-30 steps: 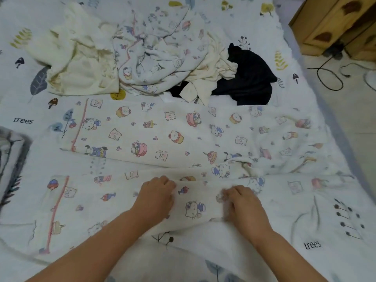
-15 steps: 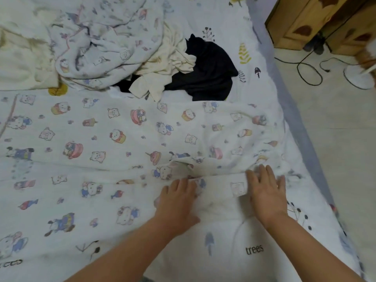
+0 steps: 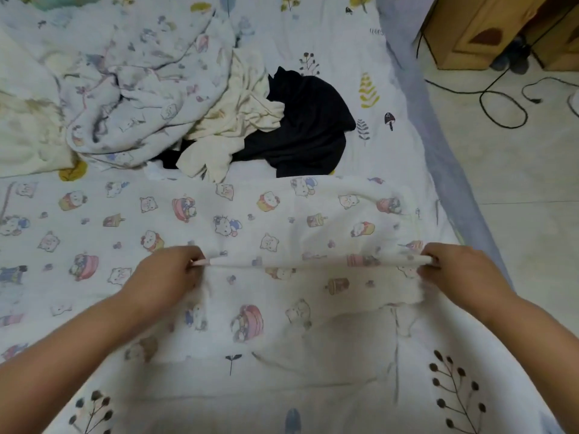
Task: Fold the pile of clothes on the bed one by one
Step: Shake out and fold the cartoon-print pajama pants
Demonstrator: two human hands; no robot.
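- The cartoon-print garment (image 3: 238, 227) lies spread wide across the near part of the bed (image 3: 404, 158), white and thin, dotted with small cats, bears and pink cakes.
- A fold of it is raised into a taut straight ridge running between the two hands; the cloth on either side of the ridge lies flat with soft wrinkles.
- The left hand (image 3: 166, 277) has its fingers curled in, pinching the left end of that ridge, where a thin pink edge of cloth shows at the fingertips.
- The right hand (image 3: 454, 270) is curled the same way, pinching the right end near the garment's right edge, close to the side of the bed.
- Beyond the garment, farther up the bed, sits the pile: a crumpled printed cloth (image 3: 138, 98), a cream garment (image 3: 238, 117) lying partly over a black garment (image 3: 307, 126), and a pale yellowish cloth (image 3: 28, 120) at the far left.
- The bed sheet is white with leaf, twig and mushroom prints.
- To the right, off the bed, a wooden cabinet (image 3: 470, 29) stands on a pale floor with black cables (image 3: 501, 104) looped beside it.
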